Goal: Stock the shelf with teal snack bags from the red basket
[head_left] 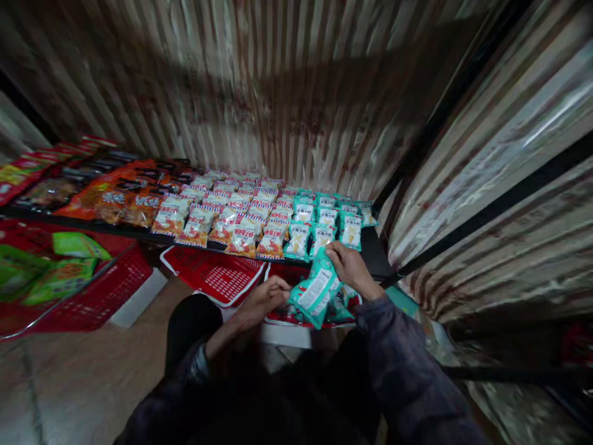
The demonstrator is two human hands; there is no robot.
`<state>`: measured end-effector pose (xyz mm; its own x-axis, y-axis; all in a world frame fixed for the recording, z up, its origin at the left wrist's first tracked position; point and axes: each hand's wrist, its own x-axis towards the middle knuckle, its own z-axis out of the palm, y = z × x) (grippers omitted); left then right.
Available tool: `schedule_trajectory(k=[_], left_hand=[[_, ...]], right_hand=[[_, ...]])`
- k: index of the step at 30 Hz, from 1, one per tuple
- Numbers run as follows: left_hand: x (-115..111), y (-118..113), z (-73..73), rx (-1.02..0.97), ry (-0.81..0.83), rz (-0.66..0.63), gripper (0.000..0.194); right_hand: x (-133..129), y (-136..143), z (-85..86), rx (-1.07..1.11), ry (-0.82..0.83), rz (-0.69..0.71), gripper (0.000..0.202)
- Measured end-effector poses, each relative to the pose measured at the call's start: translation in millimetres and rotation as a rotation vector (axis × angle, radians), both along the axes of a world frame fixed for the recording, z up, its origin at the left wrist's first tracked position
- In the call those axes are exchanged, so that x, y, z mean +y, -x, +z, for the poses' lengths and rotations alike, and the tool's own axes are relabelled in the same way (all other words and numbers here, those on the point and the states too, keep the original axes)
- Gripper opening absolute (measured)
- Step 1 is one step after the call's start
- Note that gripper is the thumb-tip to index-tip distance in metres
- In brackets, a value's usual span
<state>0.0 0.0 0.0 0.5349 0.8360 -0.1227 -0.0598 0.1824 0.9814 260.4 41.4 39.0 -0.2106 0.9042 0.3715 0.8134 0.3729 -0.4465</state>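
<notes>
So the right hand (348, 267) is pinching a teal snack bag (316, 293) near its top end, and that bag is hanging over a red basket (290, 272), just in front of the shelf (376, 252). Its long axis is slanting from the right hand down toward the left hand (265, 300), so it's sitting pretty much between the two. The right is clearly the closer one. The left is curling its fingers right by the bag's left edge, but honestly I can't tell if they're touching.
</notes>
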Motion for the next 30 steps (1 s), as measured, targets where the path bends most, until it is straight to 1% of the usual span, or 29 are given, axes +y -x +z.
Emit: schedule_trajectory(k=[3, 6, 8, 9, 13, 17, 20, 23, 26, 28, 30], left_hand=[[5.3, -6.6, 13.2, -0.042, 0.024, -0.001, 0.052], [4.9, -17.0, 26.1, -0.073, 0.045, -0.091, 0.053], [2.8, -25.5, 30.8, -0.109, 0.078, -0.144, 0.055], [1.8, -29.6, 31.4, -0.126, 0.095, -0.146, 0.057], [0.3, -41.6, 25.1, -0.137, 0.115, -0.062, 0.06], [0.9, -45.2, 17.2, -0.152, 0.123, -0.001, 0.06], [2.9, -46.1, 13.2, -0.178, 0.114, 0.082, 0.062], [6.2, -46.2, 8.7, -0.174, 0.098, 0.135, 0.063], [8.2, -44.9, 4.2, -0.166, 0.09, 0.143, 0.062], [8.0, -43.5, 1.7, -0.169, 0.092, 0.116, 0.062], [6.9, -42.1, 0.3, -0.176, 0.093, 0.081, 0.063]], right_hand=[[1.5, 6.1, 6.1, -0.006, 0.033, 0.081, 0.021], [3.7, 13.4, 10.5, -0.015, 0.064, 0.148, 0.021], [5.6, 17.6, 12.8, -0.017, 0.066, 0.172, 0.02], [6.5, 19.1, 13.9, -0.017, 0.062, 0.18, 0.02], [9.5, 21.9, 19.2, -0.004, 0.053, 0.205, 0.02], [9.1, 22.9, 20.7, 0.103, 0.056, 0.198, 0.024], [7.8, 22.0, 14.8, 0.243, 0.063, 0.141, 0.028], [7.5, 18.4, 6.3, 0.389, 0.109, 0.096, 0.031], [8.6, 13.8, 2.2, 0.496, 0.217, 0.103, 0.033], [9.2, 11.8, 2.7, 0.523, 0.299, 0.122, 0.034], [9.2, 11.4, 4.1, 0.526, 0.339, 0.131, 0.034]])
